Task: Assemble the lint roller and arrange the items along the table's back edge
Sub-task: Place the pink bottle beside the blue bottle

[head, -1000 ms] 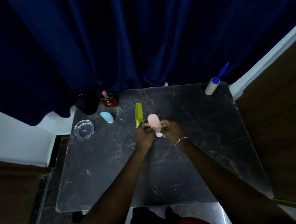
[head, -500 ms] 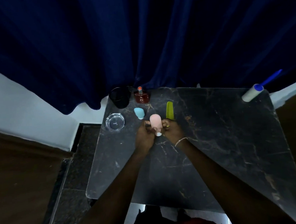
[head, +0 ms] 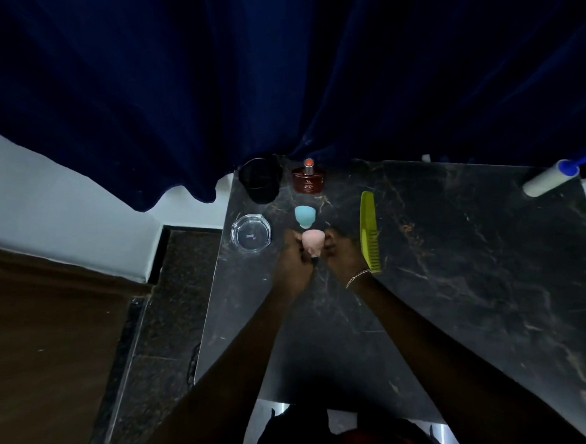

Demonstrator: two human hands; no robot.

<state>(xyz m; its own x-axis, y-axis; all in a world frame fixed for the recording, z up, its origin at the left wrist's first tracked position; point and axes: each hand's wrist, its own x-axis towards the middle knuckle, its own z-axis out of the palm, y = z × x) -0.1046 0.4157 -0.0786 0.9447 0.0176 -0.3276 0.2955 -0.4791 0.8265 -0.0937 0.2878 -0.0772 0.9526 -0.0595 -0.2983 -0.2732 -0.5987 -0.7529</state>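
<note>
A pink egg-shaped item (head: 310, 242) with a small white tip pointing toward me is held between both hands just above the dark marble table (head: 460, 280). My left hand (head: 295, 256) grips its left side and my right hand (head: 341, 253) its right side. A matching light blue egg-shaped item (head: 305, 215) lies just beyond it. The lint roller (head: 549, 178), white roll with a blue handle, lies at the table's far right corner. A yellow-green comb (head: 368, 231) lies to the right of my right hand.
Along the back left stand a black cup (head: 261, 183) and a dark red perfume bottle (head: 308, 180). A clear glass ashtray (head: 250, 233) sits near the left edge. A dark blue curtain (head: 275, 68) hangs behind the table.
Both hands carried the pink item leftward, from beside the comb to just in front of the blue item. The camera has swung left.
</note>
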